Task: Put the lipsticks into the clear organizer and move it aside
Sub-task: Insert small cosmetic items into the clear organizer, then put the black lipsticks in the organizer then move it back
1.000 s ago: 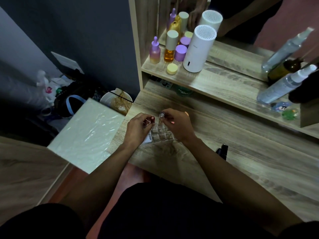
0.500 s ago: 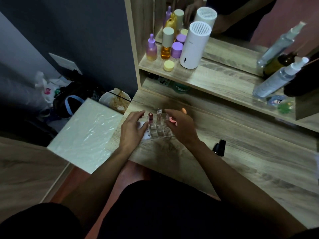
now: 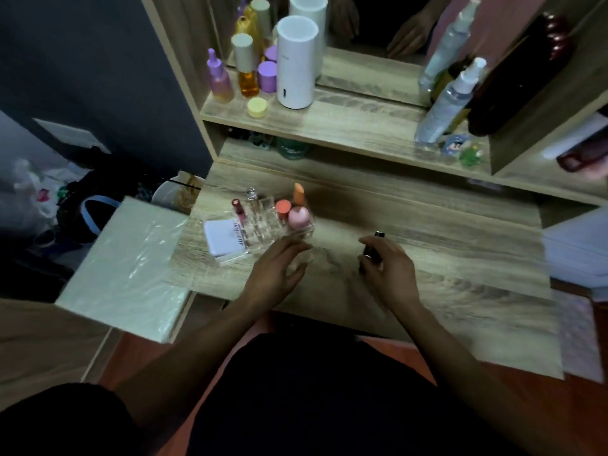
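Observation:
The clear organizer (image 3: 263, 222) stands on the wooden desk (image 3: 460, 258). A red lipstick (image 3: 238, 210) and a clear-capped one (image 3: 251, 194) stand upright at its far left. Orange and pink items (image 3: 292, 209) sit in its right side. My left hand (image 3: 279, 271) hovers just in front of the organizer, fingers apart and holding nothing. My right hand (image 3: 390, 264) lies to the right, fingers closing around a black lipstick (image 3: 371, 250) that stands on the desk.
A white compact (image 3: 225, 240) lies left of the organizer. The shelf above carries bottles (image 3: 245, 70), a white cylinder (image 3: 294, 64) and spray bottles (image 3: 450, 97). A white plastic-wrapped slab (image 3: 121, 268) sits off the desk's left edge, and white paper (image 3: 575, 248) lies at the right.
Both hands have drawn back from the organizer, leaving the lipsticks standing in it. My right hand has moved right onto the black lipstick. The view has shifted, so the organizer's right side now shows.

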